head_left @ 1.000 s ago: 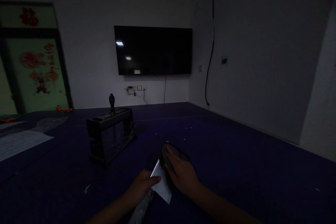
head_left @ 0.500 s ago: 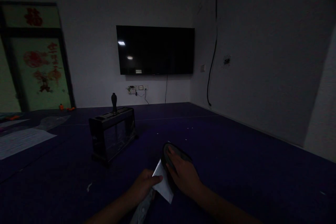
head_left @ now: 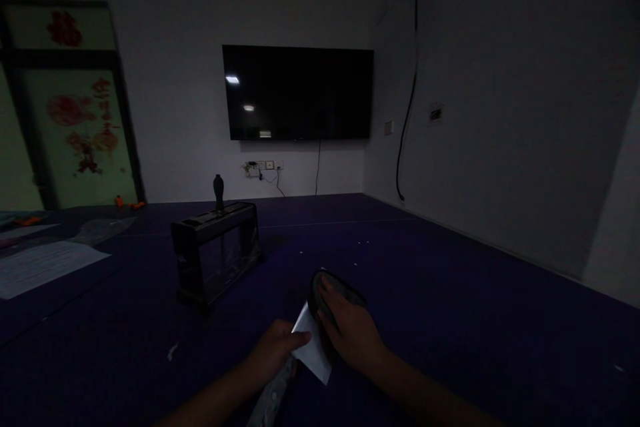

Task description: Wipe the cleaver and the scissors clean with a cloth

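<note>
The room is dim. My right hand (head_left: 350,332) is curled over a dark oval object (head_left: 340,290) that rests on the dark blue surface (head_left: 450,320), its fingers gripping the rim. My left hand (head_left: 274,349) pinches a white sheet of paper (head_left: 311,350) against the oval object's near side. A pale grey, long thing (head_left: 273,397) lies under my left wrist; I cannot make out what it is.
A black knife block with a clear front (head_left: 216,250) stands to the left, one dark handle (head_left: 219,192) sticking up from it. White papers (head_left: 47,263) lie at far left. A black TV (head_left: 299,93) hangs on the far wall. A decorated door (head_left: 75,127) stands at left.
Both hands keep their hold. The view has shifted slightly left and up, so everything sits a little to the right and lower.
</note>
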The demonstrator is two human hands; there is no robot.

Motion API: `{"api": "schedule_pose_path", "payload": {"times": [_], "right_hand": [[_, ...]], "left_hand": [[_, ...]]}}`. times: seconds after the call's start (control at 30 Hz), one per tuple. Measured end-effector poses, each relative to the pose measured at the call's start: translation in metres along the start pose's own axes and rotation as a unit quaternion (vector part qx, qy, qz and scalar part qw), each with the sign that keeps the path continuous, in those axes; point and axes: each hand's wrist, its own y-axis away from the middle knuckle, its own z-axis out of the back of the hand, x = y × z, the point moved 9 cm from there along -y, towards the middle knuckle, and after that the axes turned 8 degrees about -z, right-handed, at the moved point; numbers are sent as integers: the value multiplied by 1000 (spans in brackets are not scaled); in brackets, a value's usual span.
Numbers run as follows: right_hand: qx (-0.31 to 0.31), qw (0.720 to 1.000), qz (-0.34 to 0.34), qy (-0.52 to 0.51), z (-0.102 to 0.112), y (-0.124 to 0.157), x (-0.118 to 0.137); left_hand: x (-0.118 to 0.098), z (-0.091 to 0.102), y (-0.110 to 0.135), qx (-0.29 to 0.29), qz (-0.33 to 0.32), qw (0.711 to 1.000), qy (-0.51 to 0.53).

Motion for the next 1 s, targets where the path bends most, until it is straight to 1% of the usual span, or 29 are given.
{"api": "schedule_pose_path", "payload": {"times": [0.07, 0.23, 0.33, 0.63, 0.73, 1.0], "right_hand": [[-1, 1000, 3, -2, -1, 0, -1], [-5, 1000, 4, 7, -2, 0, -1], [2, 1000, -1, 14, -2, 0, 0], [9, 1000, 1, 8, -3, -1, 0], [8, 1000, 2, 6, -2, 0, 0], [-15, 1000, -9, 7, 3, 1, 1]], "left_hand": [[-2, 1, 2, -8, 1, 1000, 0], [-2, 0, 2, 1, 10, 1000, -9], [0, 4, 1, -14, 16, 1000, -7], [9, 7, 1, -14, 25, 1000, -12], [7, 4, 1, -1, 18, 1000, -7], [-2, -1, 1, 7, -4, 1000, 7]]}}
